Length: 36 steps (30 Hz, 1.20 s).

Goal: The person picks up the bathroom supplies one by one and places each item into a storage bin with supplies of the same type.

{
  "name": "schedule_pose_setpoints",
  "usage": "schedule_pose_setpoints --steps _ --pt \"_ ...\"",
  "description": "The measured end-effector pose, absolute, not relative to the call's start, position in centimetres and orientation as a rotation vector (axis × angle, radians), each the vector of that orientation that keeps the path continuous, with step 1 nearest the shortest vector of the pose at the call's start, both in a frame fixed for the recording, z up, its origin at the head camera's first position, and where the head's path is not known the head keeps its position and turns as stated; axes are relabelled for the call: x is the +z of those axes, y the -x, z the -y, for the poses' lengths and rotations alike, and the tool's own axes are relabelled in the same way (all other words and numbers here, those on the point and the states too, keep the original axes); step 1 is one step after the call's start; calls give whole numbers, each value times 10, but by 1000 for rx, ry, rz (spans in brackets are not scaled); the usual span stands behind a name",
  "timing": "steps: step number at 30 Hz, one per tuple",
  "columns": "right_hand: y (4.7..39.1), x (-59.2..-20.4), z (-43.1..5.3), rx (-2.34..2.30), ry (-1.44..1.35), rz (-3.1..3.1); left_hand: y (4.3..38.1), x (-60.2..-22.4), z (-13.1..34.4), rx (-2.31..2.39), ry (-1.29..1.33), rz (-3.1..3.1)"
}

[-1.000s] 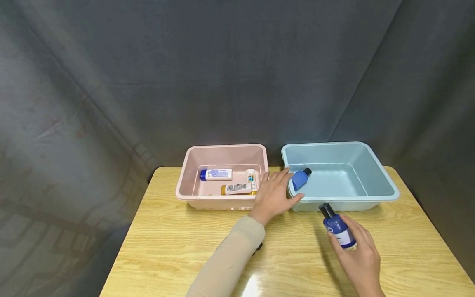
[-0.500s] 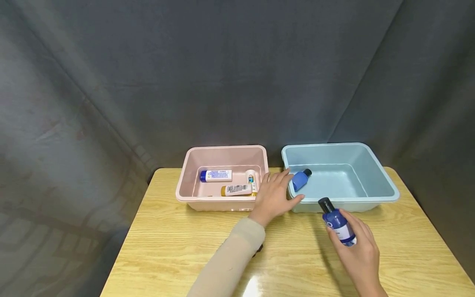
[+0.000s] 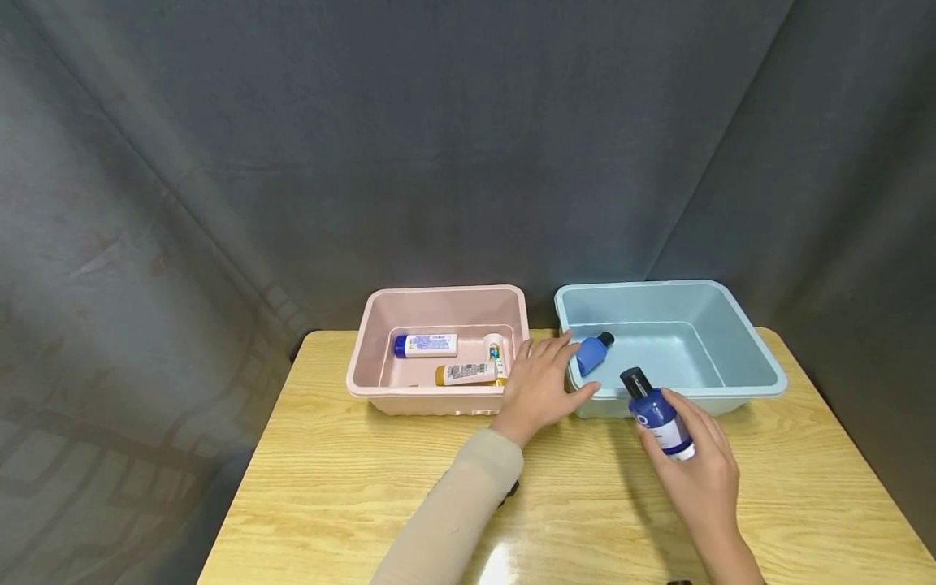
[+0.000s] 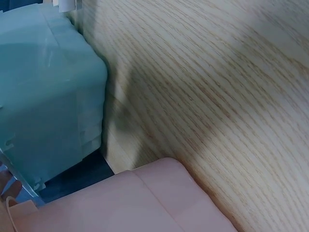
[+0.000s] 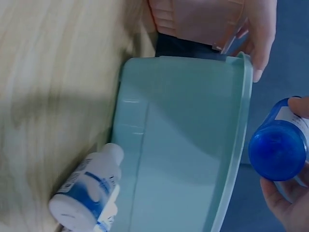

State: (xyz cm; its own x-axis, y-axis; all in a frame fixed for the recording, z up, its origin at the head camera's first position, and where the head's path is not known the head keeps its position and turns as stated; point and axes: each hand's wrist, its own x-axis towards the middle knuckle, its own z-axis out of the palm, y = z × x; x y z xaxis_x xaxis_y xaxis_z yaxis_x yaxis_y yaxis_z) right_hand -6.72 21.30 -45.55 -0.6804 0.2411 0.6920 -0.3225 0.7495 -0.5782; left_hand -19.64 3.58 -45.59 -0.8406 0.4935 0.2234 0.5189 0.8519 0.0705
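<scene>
In the head view my right hand [image 3: 698, 463] grips a dark blue bottle [image 3: 661, 422] with a black cap and a white label. It is tilted, cap toward the light blue bin [image 3: 764, 382], and overlaps the bin's front rim. The right wrist view shows the bottle's round blue base [image 5: 277, 151] between thumb and fingers. My left hand [image 3: 537, 382] lies over the gap between the pink bin [image 3: 439, 402] and the blue bin, fingers spread and thumb at the blue rim. A lighter blue bottle [image 3: 592, 355] with a black cap lies in the blue bin.
Inside the pink bin lie a white tube with a blue cap [image 3: 427, 345], a tube with a yellow cap [image 3: 464, 373] and a white bottle [image 3: 494, 349]. A white-and-blue bottle [image 5: 89, 191] is on the table beside the blue bin. Dark curtain [image 3: 468, 146] hangs behind.
My right hand, with the dark blue bottle, has moved slightly up and left in the head view, closer to the blue bin. My left hand has stayed in place.
</scene>
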Motion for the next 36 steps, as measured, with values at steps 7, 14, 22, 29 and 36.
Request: schedule_pose_setpoints --steps 7,14,22,29,36 --pt "75 -446 -214 871 -94 2156 197 -457 -36 -176 786 2837" --pt "82 -434 -215 854 -124 2205 197 -456 -35 -139 781 2828" --pt "89 -421 -218 819 -95 2301 197 -457 -37 -164 786 2836" --pt "96 -409 -226 768 -142 2355 197 -458 -38 -176 778 2836" --pt "102 -399 -232 711 -157 2443 197 -458 -36 -153 786 2840"
